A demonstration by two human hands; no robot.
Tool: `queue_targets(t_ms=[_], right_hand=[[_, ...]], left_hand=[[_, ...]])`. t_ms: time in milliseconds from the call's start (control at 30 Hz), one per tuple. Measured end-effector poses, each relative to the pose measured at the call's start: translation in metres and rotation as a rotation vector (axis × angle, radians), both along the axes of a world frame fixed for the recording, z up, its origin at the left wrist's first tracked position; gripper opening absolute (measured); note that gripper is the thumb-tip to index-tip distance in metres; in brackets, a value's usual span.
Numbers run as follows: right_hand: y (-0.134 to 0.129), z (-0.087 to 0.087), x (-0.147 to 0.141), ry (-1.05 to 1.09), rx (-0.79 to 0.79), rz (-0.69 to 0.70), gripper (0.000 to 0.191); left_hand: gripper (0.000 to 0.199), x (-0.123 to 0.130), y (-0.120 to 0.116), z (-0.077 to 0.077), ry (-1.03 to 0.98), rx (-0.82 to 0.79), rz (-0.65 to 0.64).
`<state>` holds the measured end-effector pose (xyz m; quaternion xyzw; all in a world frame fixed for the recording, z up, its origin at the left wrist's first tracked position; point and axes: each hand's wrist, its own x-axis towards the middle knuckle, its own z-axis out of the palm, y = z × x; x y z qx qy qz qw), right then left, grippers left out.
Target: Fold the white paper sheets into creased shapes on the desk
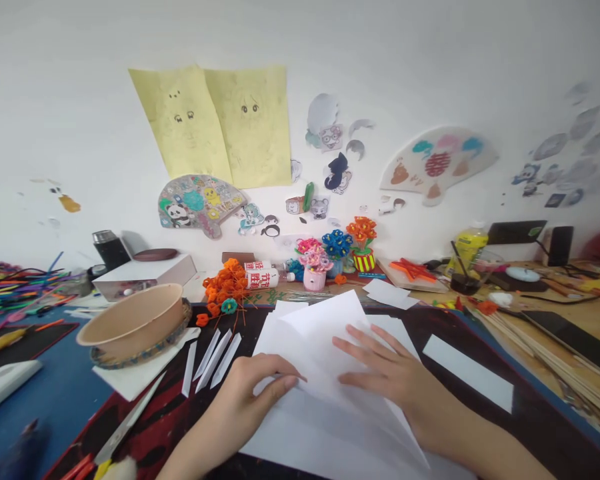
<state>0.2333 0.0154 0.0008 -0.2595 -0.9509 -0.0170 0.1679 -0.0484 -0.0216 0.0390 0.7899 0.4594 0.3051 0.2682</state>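
Observation:
A white sheet of paper (325, 333), folded over on itself, lies on a stack of white paper (285, 427) in front of me. My left hand (260, 393) pinches the left edge of the folded sheet between thumb and index finger. Spread fingers of my right hand (385, 367) rest flat on the sheet's right part. Several narrow folded paper strips (213, 360) lie left of the stack. A white paper rectangle (470, 373) is on the dark mat to the right.
At left are a beige bowl (135, 320), scissors (125, 427) and a white box (150, 277). Orange flowers (225, 287), a pink flower pot (314, 277) and small paper pieces (390, 293) stand or lie behind the stack. Wooden sticks (545, 360) lie at right.

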Motion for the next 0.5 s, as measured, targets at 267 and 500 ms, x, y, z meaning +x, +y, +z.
queue_targets(t_ms=[267, 500], right_hand=[[-0.006, 0.01, -0.004, 0.178, -0.345, 0.192, 0.056], [-0.025, 0.022, 0.009, 0.507, -0.559, 0.242, 0.04]], left_hand=[[0.026, -0.001, 0.004, -0.001, -0.028, 0.03, 0.08], [0.023, 0.001, -0.015, 0.007, -0.34, -0.132, -0.02]])
